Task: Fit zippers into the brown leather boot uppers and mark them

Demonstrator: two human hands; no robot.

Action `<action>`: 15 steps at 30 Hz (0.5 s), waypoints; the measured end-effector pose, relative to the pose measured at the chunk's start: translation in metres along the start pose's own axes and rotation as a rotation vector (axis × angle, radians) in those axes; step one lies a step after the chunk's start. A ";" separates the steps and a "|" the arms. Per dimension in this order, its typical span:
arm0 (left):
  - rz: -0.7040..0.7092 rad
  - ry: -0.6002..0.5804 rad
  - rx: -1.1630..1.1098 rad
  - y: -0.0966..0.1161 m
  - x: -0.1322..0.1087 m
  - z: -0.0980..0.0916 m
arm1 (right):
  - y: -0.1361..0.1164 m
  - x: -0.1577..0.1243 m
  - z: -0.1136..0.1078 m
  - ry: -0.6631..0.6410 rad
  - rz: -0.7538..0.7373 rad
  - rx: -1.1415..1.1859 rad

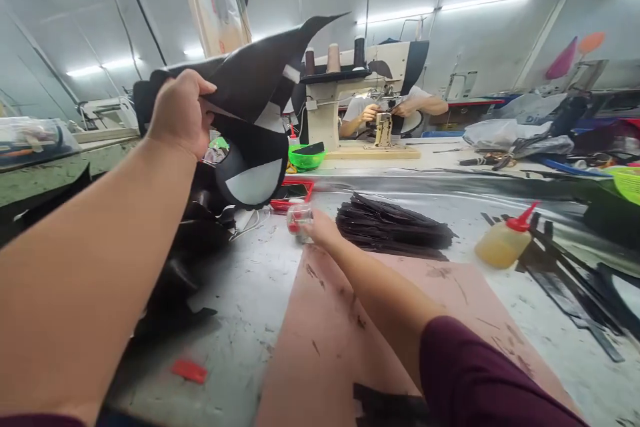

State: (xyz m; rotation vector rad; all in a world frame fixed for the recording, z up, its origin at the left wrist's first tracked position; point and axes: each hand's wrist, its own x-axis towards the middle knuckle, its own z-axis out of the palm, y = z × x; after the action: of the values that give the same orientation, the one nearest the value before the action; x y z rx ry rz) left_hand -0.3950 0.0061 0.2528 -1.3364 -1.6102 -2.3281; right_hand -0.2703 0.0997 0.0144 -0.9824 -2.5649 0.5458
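My left hand (181,110) is raised at the left, thumb and fingers closed on a black leather-like cut piece (250,77) that has pale patches and a pointed tip. Its curved lower part hangs over the bench. Farther down, my right hand (324,230) reaches out, fingers wrapped round a small clear jar (299,217) with something red in it. The fingertips are partly hidden behind the jar. Just right of this hand lies a stack of black strips (393,223). A red tray (305,188) with a dark phone-like object sits behind the jar.
A pinkish board (310,347) covers the bench's middle. To the right are a red-tipped glue bottle (505,243) and dark strips (565,287). More black pieces (175,273) pile up at left. Beyond, a co-worker's hands (373,113) work at a sewing machine (325,110).
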 end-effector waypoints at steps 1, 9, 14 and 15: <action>-0.006 -0.067 0.009 0.005 0.003 -0.008 | -0.003 0.009 0.003 -0.022 -0.035 -0.022; 0.045 -0.042 0.026 0.004 0.014 -0.049 | -0.022 0.049 0.021 -0.124 -0.412 -0.222; -0.015 -0.036 0.009 -0.007 -0.002 -0.034 | -0.019 0.037 0.021 -0.041 -0.560 -0.189; -0.028 -0.026 -0.002 -0.008 -0.006 -0.029 | -0.019 0.030 0.019 -0.029 -0.574 -0.169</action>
State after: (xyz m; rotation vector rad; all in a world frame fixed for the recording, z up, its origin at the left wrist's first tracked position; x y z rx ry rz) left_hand -0.4132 -0.0151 0.2398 -1.3591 -1.6451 -2.3385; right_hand -0.3107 0.1035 0.0114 -0.2447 -2.7729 0.1848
